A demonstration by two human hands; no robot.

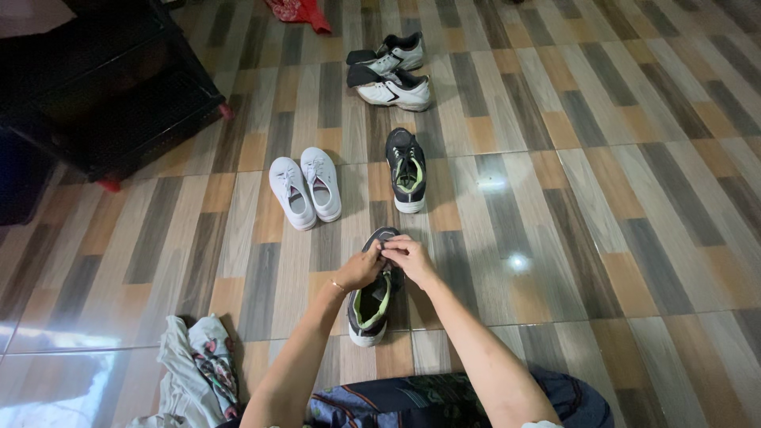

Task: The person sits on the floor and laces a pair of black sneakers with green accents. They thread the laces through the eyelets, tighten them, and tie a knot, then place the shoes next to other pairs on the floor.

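Note:
A black sneaker (369,307) with a green lining and white sole lies on the floor right in front of me, toe pointing away. Both hands are on its laces near the tongue. My left hand (361,268) pinches the lace from the left, and my right hand (408,257) grips it from the right. The matching black and green sneaker (407,170) stands further away, untouched.
A pair of white sneakers (305,187) sits to the left of the far black shoe. A white and black pair (390,73) lies further back. A black shelf unit (103,95) fills the upper left. Crumpled cloth (194,372) lies by my left arm; red fabric (300,12) at the top.

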